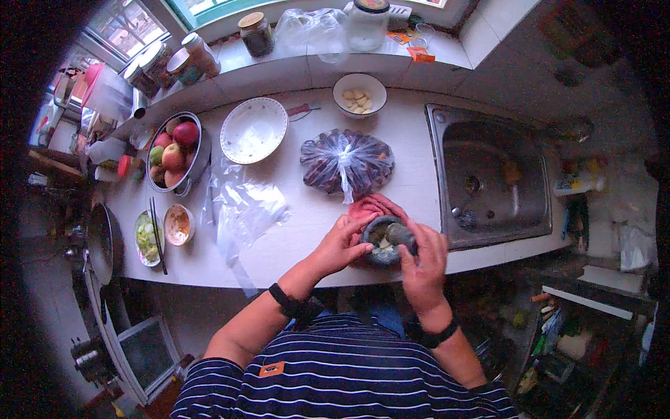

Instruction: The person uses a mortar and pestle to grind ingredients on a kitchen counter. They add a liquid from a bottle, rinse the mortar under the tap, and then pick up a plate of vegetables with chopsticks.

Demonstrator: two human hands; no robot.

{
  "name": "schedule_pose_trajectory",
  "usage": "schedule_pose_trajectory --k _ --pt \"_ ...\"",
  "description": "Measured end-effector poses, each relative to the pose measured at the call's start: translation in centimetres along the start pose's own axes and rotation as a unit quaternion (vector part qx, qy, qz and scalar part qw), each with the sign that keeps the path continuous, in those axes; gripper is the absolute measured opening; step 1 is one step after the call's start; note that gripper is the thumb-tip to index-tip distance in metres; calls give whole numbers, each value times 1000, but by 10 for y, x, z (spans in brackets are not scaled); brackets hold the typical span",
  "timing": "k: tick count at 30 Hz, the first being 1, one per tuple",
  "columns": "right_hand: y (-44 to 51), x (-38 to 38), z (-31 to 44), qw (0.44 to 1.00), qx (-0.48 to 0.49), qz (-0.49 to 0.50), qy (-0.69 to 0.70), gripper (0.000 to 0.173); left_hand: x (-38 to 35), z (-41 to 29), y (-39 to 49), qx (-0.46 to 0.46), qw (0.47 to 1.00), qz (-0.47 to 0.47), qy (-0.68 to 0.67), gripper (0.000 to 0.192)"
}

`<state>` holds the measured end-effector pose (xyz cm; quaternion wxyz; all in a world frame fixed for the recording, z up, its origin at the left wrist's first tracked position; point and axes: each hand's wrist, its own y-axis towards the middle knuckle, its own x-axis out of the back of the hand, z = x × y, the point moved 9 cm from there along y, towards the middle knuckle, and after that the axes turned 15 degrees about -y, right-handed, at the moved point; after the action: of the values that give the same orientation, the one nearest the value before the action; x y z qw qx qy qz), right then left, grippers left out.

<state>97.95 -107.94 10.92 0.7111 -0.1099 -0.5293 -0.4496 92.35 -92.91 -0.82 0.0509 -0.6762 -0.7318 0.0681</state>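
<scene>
A dark stone mortar (386, 256) stands near the counter's front edge, with pale pieces that look like garlic inside. My left hand (348, 243) grips the mortar's left rim, thumb and fingers on it. In my right hand (426, 251) is a stone pestle (400, 235), tilted in the bowl. A folded red cloth (374, 204) lies just behind the mortar. Beyond it sits a knotted clear plastic bag (348, 162) of dark reddish contents. A white bowl (360, 81) of peeled garlic cloves (357, 99) stands at the back.
On the right is a steel sink (497, 178). To the left are a patterned white bowl (255, 131), crumpled clear plastic (251, 209), a metal basin of fruit (193, 175), a small bowl (179, 225), and chopsticks (157, 235) across a plate of cut vegetables (146, 238). Jars line the sill.
</scene>
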Motion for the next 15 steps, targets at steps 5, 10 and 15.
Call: schedule_pose_trajectory --k 5,10,15 --pt "11 -28 -7 998 -5 63 8 50 4 4 2 -20 998 -15 -61 69" --pt "4 -3 -5 999 -3 -32 19 51 1 7 1 -26 995 -7 -94 67" --pt "6 -36 4 998 50 30 -1 52 1 9 1 -37 999 2 21 68"
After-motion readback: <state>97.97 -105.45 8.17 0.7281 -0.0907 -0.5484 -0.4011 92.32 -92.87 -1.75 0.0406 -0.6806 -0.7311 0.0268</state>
